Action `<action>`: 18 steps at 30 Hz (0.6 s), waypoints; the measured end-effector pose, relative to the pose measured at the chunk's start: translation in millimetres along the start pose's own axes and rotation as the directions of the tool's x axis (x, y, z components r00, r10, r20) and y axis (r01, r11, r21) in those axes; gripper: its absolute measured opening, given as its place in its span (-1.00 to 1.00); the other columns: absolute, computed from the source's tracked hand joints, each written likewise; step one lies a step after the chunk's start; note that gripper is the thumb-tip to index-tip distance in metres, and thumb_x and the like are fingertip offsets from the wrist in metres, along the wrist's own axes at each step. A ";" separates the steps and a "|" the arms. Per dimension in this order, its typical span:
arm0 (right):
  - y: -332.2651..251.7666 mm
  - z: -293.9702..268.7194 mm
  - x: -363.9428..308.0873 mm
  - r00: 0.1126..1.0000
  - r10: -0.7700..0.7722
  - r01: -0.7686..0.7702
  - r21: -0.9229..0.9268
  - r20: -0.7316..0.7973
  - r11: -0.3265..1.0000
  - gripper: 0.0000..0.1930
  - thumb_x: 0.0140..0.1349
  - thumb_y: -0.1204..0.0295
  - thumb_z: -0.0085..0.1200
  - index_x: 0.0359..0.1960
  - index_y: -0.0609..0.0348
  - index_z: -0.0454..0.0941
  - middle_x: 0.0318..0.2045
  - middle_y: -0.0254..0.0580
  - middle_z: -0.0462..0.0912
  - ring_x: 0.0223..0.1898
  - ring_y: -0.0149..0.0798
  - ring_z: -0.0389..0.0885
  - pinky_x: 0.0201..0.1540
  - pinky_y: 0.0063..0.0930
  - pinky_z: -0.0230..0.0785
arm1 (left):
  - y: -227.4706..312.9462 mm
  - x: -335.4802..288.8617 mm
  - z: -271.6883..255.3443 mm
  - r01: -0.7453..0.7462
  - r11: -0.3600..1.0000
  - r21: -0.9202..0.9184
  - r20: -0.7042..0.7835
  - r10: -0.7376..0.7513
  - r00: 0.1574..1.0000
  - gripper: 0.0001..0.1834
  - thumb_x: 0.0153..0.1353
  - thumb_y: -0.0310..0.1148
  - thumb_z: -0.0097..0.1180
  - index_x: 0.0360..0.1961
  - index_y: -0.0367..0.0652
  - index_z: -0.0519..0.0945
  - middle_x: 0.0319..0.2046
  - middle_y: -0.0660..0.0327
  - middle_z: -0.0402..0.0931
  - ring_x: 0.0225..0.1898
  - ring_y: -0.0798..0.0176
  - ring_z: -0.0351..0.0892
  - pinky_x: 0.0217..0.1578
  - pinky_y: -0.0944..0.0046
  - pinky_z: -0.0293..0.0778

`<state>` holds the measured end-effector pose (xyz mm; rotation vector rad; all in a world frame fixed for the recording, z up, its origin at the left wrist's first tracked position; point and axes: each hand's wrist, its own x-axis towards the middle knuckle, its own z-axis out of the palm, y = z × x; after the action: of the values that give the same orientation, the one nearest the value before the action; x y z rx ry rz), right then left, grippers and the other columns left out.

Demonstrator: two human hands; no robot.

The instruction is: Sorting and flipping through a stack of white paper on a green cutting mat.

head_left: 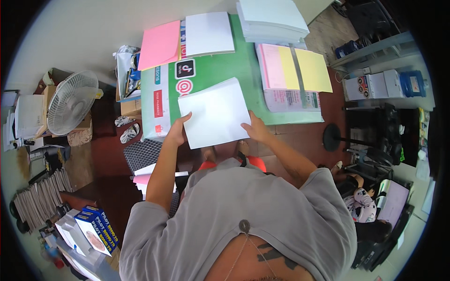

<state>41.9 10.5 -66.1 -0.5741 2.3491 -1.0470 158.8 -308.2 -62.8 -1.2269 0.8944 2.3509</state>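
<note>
A thin stack of white paper (215,114) is held between my two hands, over the near edge of the green table (220,65). My left hand (178,129) grips its left side, thumb on top. On the right side my right hand (254,127) pinches the sheets, thumb also on top. The fingers under the paper are hidden. Beyond it on the table lie a pink paper stack (159,44) and a white paper stack (209,33). To the right are pink sheets (271,65) and yellow sheets (313,70), crossed by a grey strip.
A tall white paper pile (273,21) stands at the table's far right. Left of the table are a fan (72,103) and a box of odds and ends. A woven chair (143,154) bearing papers stands by my left arm. Another person (363,206) sits at the lower right.
</note>
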 end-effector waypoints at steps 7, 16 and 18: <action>-11.3 20.9 39.3 0.996 -0.030 0.030 -0.006 -0.079 1.000 -0.48 0.19 0.31 0.16 0.14 0.32 0.38 -0.16 0.25 0.64 -0.19 0.18 0.67 -0.12 -0.06 0.49 | 2.9 3.2 -20.4 -0.341 0.349 0.873 0.102 0.552 0.827 -0.39 0.22 -0.27 0.28 0.18 -0.43 0.39 -0.15 -0.02 0.63 -0.23 0.03 0.68 -0.18 0.03 0.59; -37.5 28.4 77.4 0.943 -0.289 0.256 -0.192 -0.167 0.947 -0.57 0.18 0.49 0.16 0.10 0.37 0.45 -0.08 0.03 0.66 -0.11 -0.07 0.67 -0.07 -0.22 0.50 | 60.5 22.0 -41.0 -0.346 0.800 0.491 0.061 0.364 0.929 -0.43 0.23 -0.25 0.25 0.15 -0.38 0.40 -0.07 -0.03 0.61 -0.11 0.02 0.65 -0.08 0.10 0.56; -42.3 27.9 79.7 0.950 -0.273 0.244 -0.182 -0.154 0.953 -0.56 0.18 0.48 0.17 0.10 0.37 0.44 -0.07 0.08 0.65 -0.10 -0.01 0.66 -0.04 -0.22 0.49 | 67.8 30.7 -36.0 -0.031 0.984 0.175 -0.120 0.053 0.991 -0.46 0.26 -0.24 0.21 0.11 -0.43 0.42 -0.07 0.01 0.61 -0.10 0.07 0.65 -0.06 0.14 0.55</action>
<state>3.1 -75.5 -71.2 -0.9056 2.5827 -1.0645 125.7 -382.3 -78.2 -1.3049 1.1496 2.1942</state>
